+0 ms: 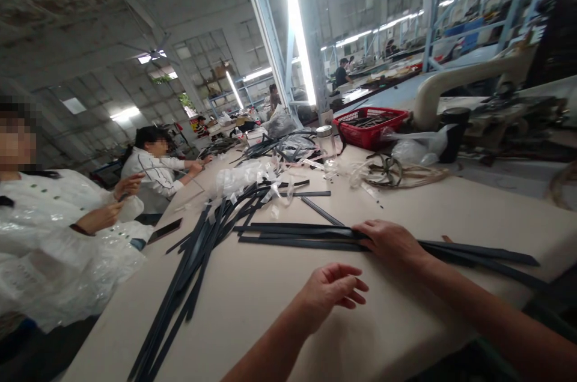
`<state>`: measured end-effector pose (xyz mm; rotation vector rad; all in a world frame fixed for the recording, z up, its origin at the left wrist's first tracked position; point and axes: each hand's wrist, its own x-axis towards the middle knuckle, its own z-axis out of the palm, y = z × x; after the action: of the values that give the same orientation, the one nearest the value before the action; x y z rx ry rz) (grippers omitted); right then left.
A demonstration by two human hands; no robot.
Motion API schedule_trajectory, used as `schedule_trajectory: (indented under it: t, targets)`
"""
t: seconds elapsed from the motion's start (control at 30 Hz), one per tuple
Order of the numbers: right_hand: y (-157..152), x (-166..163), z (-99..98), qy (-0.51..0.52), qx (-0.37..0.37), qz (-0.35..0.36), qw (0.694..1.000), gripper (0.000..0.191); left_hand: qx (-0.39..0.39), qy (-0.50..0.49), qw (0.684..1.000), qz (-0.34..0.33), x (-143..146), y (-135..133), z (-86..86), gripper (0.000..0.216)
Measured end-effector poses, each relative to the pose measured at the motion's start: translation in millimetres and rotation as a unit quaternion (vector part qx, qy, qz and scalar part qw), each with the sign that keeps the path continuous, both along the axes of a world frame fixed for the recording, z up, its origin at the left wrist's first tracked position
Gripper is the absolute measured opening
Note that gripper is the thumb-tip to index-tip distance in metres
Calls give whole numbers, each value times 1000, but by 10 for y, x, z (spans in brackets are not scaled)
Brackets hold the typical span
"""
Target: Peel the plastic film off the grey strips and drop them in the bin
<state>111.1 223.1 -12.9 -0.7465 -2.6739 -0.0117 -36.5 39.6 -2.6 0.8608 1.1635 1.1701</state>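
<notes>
Bending over dark strips, the right hand touches the desk's bundle while the left hangs free

In the head view, the right hand [390,241] lies across a bundle of long dark strips [311,232] on the pale desk [487,208]. Its fingers curl over the strips, which run out on both sides of it; whether this grip is clamped on them or merely rests there, I cannot tell, as the fingertips are partly hidden. The left hand [331,291] is just beside the bundle, on the near side, its fingers loosely bent and apart, with nothing in its grip.

To the left of the bundle, a larger heap of dark strips [192,268] slants toward the near edge of the desk. Beyond lie crumpled clear plastic [243,179], a lidded jar [325,143] and a red basket [358,136] with dark pieces inside. A coil of cord [417,176] sits near a black cup [452,139], and a pale machine [433,97] stands behind.

Along the left side, near a phone [166,230], a co-worker in white [54,214] holds something thin in both hands; another co-worker [151,169] sits farther along.
</notes>
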Motion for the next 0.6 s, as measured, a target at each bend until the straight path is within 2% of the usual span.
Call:
schedule_trajectory:
  t: [0.1,0.2,0.3,0.4,0.5,0.6]
  targets:
    - [-29,-18,-59,8,12,-16,1000,21,31,-25,999,-16,239,-71,37,43]
    - [-56,-33,-11,26,29,-29,999,18,33,-50,998,-1,340,-82,-4,48]
    - [-156,-26,155,44,49,-29,997,19,-8,-115,991,71,321,13,-146,63]
    - [-410,42,330,41,42,-21,998,21,-27,-207,966,150,228,113,-249,71]
    - [-743,195,315,32,-35,-2,999,23,-6,-289,931,225,80,123,-207,45]
    - [-1012,436,4,46,-189,21,981,23,24,-338,889,307,-126,70,-63,27]
